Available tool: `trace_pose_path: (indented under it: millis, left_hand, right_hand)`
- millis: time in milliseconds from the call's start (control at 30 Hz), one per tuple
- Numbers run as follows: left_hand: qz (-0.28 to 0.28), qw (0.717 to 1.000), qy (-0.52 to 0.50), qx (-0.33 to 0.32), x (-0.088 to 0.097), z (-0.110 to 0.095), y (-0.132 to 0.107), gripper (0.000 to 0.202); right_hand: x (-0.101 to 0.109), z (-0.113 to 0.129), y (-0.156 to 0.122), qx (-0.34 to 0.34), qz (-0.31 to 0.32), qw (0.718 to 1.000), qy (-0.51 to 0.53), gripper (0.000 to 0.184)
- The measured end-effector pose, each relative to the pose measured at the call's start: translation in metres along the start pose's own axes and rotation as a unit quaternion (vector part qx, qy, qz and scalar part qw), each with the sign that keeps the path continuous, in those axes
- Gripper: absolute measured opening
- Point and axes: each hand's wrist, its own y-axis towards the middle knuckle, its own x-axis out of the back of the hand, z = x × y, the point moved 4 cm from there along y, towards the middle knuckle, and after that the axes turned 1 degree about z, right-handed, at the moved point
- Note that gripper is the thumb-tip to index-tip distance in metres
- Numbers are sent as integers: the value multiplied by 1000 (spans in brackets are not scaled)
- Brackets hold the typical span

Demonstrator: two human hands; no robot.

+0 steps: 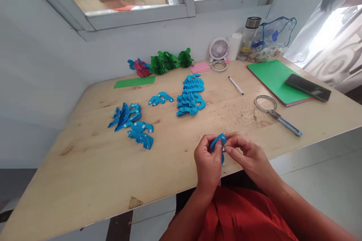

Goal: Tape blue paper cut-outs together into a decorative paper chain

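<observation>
My left hand (pixel 208 154) is closed on a blue paper cutout (pixel 219 141), its thumb pressed over the face of the paper. At the cutout's right side, my right hand (pixel 246 150) pinches with thumb and fingertips, next to a small white patch on the paper. Whether those fingertips grip the paper or only the white bit is too small to make out. Blue cutouts with small white patches lie in a heap (pixel 140 133) to the left, and a few more (pixel 161 99) lie behind it. Stacked blue cutouts (pixel 190 98) stand in the middle of the table.
Along the wall are green paper figures (pixel 169 62), a red-and-blue one (pixel 140 67), a small fan (pixel 219 49) and a glass bottle (pixel 249 39). To the right lie a pen (pixel 235 85), a tape roll (pixel 266 103), a blue cutter (pixel 285 122), green sheets (pixel 278 79) and a phone (pixel 308 87).
</observation>
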Motion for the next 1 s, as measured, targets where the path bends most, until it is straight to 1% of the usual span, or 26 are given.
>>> trace_pose_path:
  millis: [67,167,233,300,433,500,600,667,767,867,1000]
  left_hand:
    - [3,1000,-14,7,0,1,0,7]
    - [17,997,-58,48,1,3,1,9]
    - [37,992,-89,83,2,5,0,16]
    - [70,985,-111,114,2,5,-2,22]
    - [149,962,-147,174,1,4,-6,23]
    - [167,951,-163,201,0,3,-7,22]
    - [170,944,-170,228,1,1,-6,20]
    - [163,942,-168,239,3,1,-4,20]
    - [162,943,-158,245,5,1,0,20]
    - [171,944,-135,247,7,0,3,20]
    - [193,938,-130,256,8,-5,5,19]
  right_hand:
    - [0,-2,1,11,-20,999,-43,16]
    - [1,-6,3,-2,-24,997,-78,17]
    - [1,-8,6,-16,-22,996,-81,17]
    - [2,-8,8,-25,-22,997,-75,17]
    - [2,-7,13,-38,-14,998,-46,15]
    - [2,-8,14,-37,-18,998,-44,16]
    - [4,-10,14,-27,-21,998,-59,15]
    - [6,-10,14,3,-23,997,-71,13]
    - [9,-7,11,87,-41,988,-117,9]
    - [12,-1,9,186,-60,961,-194,7]
    - [14,7,7,292,-54,916,-270,10]
